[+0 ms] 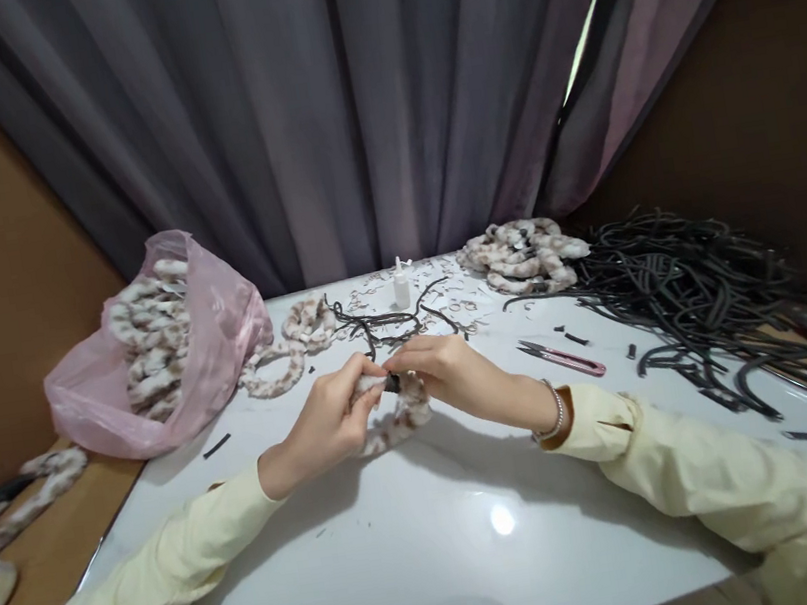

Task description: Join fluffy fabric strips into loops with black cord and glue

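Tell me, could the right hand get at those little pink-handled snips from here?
Probably yes: the snips lie uncovered on the white table, close to the right hand, with nothing seen between them. That hand is at the furry strip, perhaps gripping it, so it may first need freeing.

Honestly can't read any text from my end. The bottle [402,292] beyond the hands, the bag [224,314] left of the left hand [329,413], the snips [565,358] right of the right hand [455,373]: no lettering I can make out.
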`<action>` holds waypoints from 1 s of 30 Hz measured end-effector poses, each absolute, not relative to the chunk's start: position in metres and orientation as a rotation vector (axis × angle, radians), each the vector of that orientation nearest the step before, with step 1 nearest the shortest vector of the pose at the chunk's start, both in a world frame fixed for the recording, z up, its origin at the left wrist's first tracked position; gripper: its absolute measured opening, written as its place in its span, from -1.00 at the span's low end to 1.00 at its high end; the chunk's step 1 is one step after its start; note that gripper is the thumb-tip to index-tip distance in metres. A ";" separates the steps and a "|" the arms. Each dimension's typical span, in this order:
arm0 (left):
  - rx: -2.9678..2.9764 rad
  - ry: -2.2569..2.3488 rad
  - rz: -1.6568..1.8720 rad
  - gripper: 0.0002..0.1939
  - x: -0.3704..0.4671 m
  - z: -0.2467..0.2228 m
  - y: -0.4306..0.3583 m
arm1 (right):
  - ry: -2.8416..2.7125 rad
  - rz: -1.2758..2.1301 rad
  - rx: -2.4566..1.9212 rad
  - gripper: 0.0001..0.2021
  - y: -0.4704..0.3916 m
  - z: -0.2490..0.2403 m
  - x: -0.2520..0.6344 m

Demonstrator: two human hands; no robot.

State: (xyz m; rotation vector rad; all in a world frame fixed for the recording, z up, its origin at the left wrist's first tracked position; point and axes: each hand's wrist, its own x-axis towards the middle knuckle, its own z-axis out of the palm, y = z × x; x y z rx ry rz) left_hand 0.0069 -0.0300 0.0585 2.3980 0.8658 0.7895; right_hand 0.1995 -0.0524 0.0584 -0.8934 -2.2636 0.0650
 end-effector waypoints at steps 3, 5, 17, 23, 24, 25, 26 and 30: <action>2.397 0.834 0.828 -0.88 0.008 0.051 -0.028 | -2.232 0.273 -0.891 -0.69 -0.043 0.058 0.202; 2.416 0.800 0.866 -0.82 0.009 0.047 -0.027 | -2.229 0.428 -0.941 -0.71 -0.036 0.058 0.206; 2.017 0.970 0.867 -0.85 0.017 0.046 -0.025 | -2.009 0.302 -1.172 -0.72 -0.040 0.058 0.201; 1.187 0.909 0.944 -0.88 0.020 0.043 -0.010 | -2.054 0.407 -1.254 -0.68 -0.068 0.063 0.184; 1.098 0.895 0.923 -0.88 0.020 0.041 -0.009 | -2.076 0.547 -1.305 -0.66 -0.069 0.061 0.182; 1.048 0.885 0.904 -0.88 0.020 0.040 -0.007 | -2.083 0.709 -1.344 -0.63 -0.069 0.058 0.181; 1.024 0.882 0.891 -0.87 0.020 0.040 -0.007 | -2.062 0.880 -1.371 -0.59 -0.067 0.054 0.180; 1.038 0.876 0.894 -0.88 0.020 0.043 -0.011 | -1.784 1.362 -1.382 -0.48 -0.059 0.040 0.174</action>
